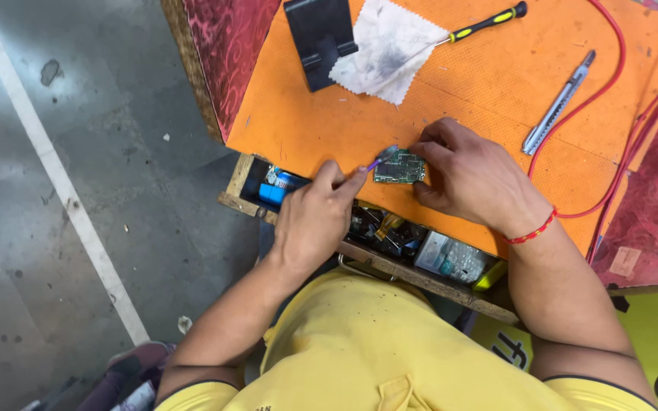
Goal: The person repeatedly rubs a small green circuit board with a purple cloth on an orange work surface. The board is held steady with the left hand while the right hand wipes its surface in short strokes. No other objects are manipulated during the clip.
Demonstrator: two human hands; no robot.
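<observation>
Two hands worked a green board (399,167) on the orange mat (451,99): right hand (470,176) pinching its far edge, left hand (315,217) pinching a purple-tipped tool (381,160) against its near corner, apparently prying or cleaning, which needed steadiness.

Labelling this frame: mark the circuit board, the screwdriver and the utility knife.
circuit board (399,167), head view, middle of the green face.
screwdriver (489,20), head view, on the black-and-yellow handle.
utility knife (556,106), head view, mid-body of the grey casing.
</observation>
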